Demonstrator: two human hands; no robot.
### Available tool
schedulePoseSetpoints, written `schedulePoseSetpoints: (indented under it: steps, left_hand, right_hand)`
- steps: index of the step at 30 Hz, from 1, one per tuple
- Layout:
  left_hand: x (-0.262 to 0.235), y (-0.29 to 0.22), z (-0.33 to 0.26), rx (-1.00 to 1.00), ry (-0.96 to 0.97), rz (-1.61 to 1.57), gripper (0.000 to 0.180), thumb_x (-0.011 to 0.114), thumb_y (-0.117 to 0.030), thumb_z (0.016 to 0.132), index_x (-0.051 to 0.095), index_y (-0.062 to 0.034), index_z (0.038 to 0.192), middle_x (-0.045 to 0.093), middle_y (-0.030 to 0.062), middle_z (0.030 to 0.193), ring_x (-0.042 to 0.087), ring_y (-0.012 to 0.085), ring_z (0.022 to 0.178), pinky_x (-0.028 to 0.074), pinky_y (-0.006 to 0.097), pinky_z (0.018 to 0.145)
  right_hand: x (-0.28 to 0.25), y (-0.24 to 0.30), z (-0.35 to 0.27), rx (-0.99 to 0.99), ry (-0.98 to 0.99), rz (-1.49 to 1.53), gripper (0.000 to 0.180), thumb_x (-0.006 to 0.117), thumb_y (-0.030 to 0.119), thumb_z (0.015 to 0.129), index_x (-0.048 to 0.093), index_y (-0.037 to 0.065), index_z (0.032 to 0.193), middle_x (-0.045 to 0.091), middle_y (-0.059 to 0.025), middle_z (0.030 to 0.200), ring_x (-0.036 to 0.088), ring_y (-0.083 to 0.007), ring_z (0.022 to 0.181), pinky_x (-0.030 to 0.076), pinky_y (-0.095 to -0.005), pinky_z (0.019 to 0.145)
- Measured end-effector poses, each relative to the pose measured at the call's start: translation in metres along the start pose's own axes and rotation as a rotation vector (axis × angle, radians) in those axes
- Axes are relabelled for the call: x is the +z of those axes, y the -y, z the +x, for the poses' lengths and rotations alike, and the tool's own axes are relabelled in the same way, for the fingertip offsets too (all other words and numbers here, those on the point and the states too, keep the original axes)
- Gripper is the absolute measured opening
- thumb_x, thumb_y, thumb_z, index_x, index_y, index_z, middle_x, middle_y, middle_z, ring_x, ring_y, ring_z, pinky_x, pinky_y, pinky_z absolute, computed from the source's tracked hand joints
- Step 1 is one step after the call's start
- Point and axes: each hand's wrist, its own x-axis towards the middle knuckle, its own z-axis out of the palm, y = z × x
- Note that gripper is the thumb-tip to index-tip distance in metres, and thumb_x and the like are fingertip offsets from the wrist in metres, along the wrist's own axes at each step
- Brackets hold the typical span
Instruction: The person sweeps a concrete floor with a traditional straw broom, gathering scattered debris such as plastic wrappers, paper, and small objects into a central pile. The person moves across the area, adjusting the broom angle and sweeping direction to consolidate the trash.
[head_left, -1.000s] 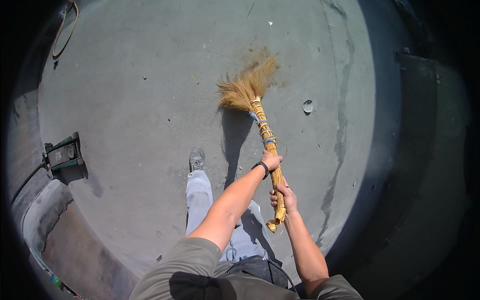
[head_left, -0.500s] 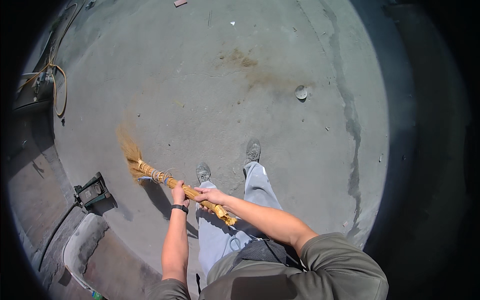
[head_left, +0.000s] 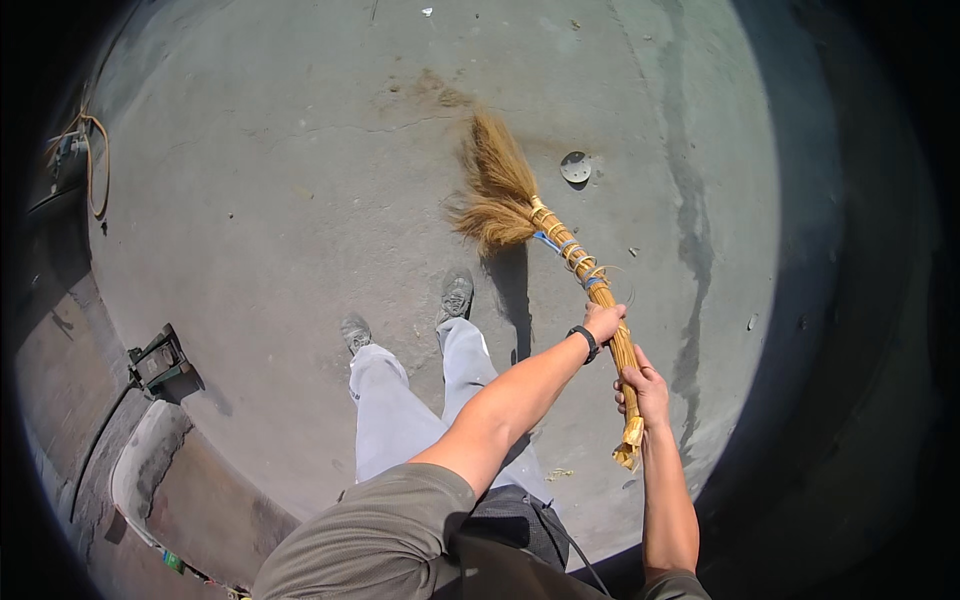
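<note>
Both my hands are closed around the straw handle of a broom (head_left: 570, 250), held slanting in front of me on the right side. My left hand (head_left: 604, 323), with a black band on its wrist, grips partway up the handle. Lower down, near the frayed butt end, my right hand (head_left: 645, 390) wraps round it. Wire and blue strips bind the upper handle. The brown bristles (head_left: 498, 185) fan out over the floor ahead of my feet; whether they touch it I cannot tell. A round pale disc with small holes (head_left: 576, 168) lies to the right of the bristles.
Brown dust (head_left: 440, 90) is scattered on the grey concrete floor (head_left: 300, 230) beyond the bristles. To my left lie a dark boxy floodlight-like object (head_left: 160, 358) and a worn grey panel (head_left: 150, 455). An orange hose (head_left: 105, 165) curls at the far left. Small debris dots the floor.
My hands have swung the broom from my left across to my right, and its bristles now spread beside the disc. Both hands have kept hold of the handle.
</note>
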Motion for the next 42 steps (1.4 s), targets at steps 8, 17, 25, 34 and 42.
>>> schedulePoseSetpoints:
  steps: [8, 17, 25, 34, 42]
  left_hand:
    - [-0.052, -0.097, -0.149, 0.258, 0.121, -0.172, 0.048, 0.066, -0.011, 0.087, 0.032, -0.0082, 0.122, 0.05, 0.0082, 0.092, 0.062, 0.0189, 0.064, 0.056, 0.033, 0.055]
    - [-0.424, -0.263, -0.171, 0.477, -0.693, -0.365, 0.023, 0.065, -0.016, 0.089, 0.047, -0.0036, 0.097, 0.056, 0.0097, 0.074, 0.062, 0.0211, 0.062, 0.053, 0.037, 0.054]
    - [-0.401, -0.321, -0.05, 0.148, -0.535, 0.015, 0.019, 0.064, -0.014, 0.084, 0.061, 0.0038, 0.089, 0.06, 0.0112, 0.075, 0.063, 0.0231, 0.065, 0.051, 0.038, 0.057]
    - [-0.104, -0.31, -0.045, 0.038, 0.116, 0.149, 0.058, 0.068, -0.019, 0.081, 0.035, 0.0027, 0.123, 0.058, 0.0179, 0.101, 0.067, 0.0267, 0.075, 0.058, 0.038, 0.058]
    - [-0.202, -0.349, -0.139, 0.447, -0.129, -0.017, 0.045, 0.067, -0.011, 0.085, 0.035, -0.0042, 0.117, 0.055, 0.0102, 0.087, 0.063, 0.0204, 0.058, 0.053, 0.033, 0.05]
  right_hand:
    - [0.056, 0.03, -0.075, -0.205, 0.199, -0.044, 0.071, 0.064, 0.001, 0.087, 0.035, 0.008, 0.152, 0.06, -0.0037, 0.077, 0.056, -0.0107, 0.056, 0.048, -0.0265, 0.047]
    - [0.41, 0.065, 0.047, 0.205, 0.926, -0.091, 0.076, 0.065, 0.018, 0.091, 0.025, 0.018, 0.156, 0.059, -0.0069, 0.08, 0.056, -0.0144, 0.055, 0.045, -0.0269, 0.045]
    - [0.421, 0.098, 0.086, 0.304, 0.507, 0.292, 0.069, 0.059, 0.017, 0.094, 0.026, 0.023, 0.154, 0.057, -0.0092, 0.077, 0.054, -0.0157, 0.054, 0.043, -0.0255, 0.044]
    - [0.256, 0.202, -0.016, -0.061, -0.096, 0.037, 0.07, 0.06, 0.01, 0.091, 0.03, 0.012, 0.154, 0.057, -0.0061, 0.073, 0.054, -0.0143, 0.052, 0.044, -0.026, 0.044]
    - [0.28, 0.201, -0.04, 0.017, 0.439, 0.242, 0.072, 0.063, 0.008, 0.091, 0.031, 0.019, 0.154, 0.06, -0.0071, 0.077, 0.058, -0.0146, 0.054, 0.046, -0.0259, 0.044]
